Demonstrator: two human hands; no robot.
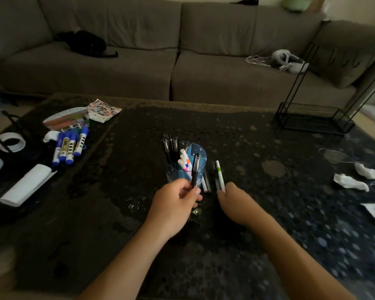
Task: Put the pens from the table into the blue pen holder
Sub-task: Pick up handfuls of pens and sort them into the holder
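The blue pen holder (200, 155) stands mid-table and holds several black pens (170, 144) and white markers (184, 162). My left hand (175, 202) grips a black pen (195, 169) upright, just in front of the holder. My right hand (234, 202) pinches the lower end of a white pen with a green band (219, 173), which lies to the right of the holder beside a dark pen (215, 178). Two white pens (205, 184) lie on the table against the holder's base.
Several blue-capped markers (70, 148), a sticker sheet (103, 110), a tape roll (11, 141) and a white folded paper (26, 185) lie at the left. A black wire rack (314, 118) stands at the back right. Crumpled tissues (351, 181) lie at the right. A grey sofa (182, 50) is behind.
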